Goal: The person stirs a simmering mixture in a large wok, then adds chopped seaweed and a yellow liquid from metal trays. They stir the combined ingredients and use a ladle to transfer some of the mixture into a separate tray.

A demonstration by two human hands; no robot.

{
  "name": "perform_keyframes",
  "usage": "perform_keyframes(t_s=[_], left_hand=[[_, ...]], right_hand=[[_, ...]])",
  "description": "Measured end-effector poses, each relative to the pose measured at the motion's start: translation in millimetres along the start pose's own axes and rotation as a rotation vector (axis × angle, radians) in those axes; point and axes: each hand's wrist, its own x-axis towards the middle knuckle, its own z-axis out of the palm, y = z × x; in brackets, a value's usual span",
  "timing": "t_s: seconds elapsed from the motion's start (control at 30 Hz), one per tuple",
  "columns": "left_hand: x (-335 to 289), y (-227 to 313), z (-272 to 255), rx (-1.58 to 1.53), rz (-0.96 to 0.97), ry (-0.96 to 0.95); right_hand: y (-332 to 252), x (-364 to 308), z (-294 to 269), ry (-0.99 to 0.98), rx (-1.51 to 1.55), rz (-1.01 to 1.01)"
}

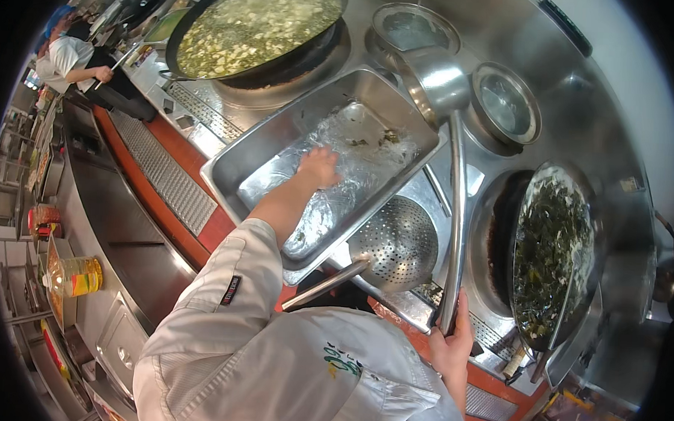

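Note:
A deep rectangular steel pan (pixel 226 160) stands tilted in view in front of me. My left hand (pixel 320 168) reaches down into it with the fingers apart, over a clear, crinkled layer that looks like plastic film (pixel 315 202). A few dark green scraps (pixel 389 137) lie toward the pan's far right end. Wrapped around the lower end of a long steel handle is my right hand (pixel 454 345). That handle runs up to a large ladle (pixel 442 83), its bowl above the pan's far right corner. A perforated strainer (pixel 397 243) rests beside the pan.
A wok (pixel 344 8) of pale cubes and greens in broth stands far left. Another wok (pixel 593 244) with dark leafy greens is at right, a utensil inside. Two round steel pots (pixel 518 105) sit at the back. A co-worker (pixel 73 60) stands far left; an oil jug (pixel 78 276) is on the left counter.

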Motion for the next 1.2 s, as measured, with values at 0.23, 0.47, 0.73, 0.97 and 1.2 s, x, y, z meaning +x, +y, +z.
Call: perform_keyframes(t_s=[0.23,0.47,0.73,0.97,1.2], left_hand=[[14.8,46.7,5.0,0.174,0.404,-0.068],[74.0,16.7,-23.0,-0.064,-0.240,0.046],[144.9,82.0,-11.2,-0.624,-0.062,0.232],[174.4,131.3,19.8,-0.435,0.105,0.232],[134.8,134.3,44.9,-0.552,0.251,0.103]], right_hand=[[8.7,-1.5,-16.0,0.054,0.243,0.252],[20.3,-0.1,-16.8,0.067,0.502,0.343],[36.0,-6.9,-20.7,0.128,0.627,0.463],[38.8,-9.5,-23.5,0.167,0.705,0.491],[46.0,-7.0,-22.2,0.129,0.618,0.462]])
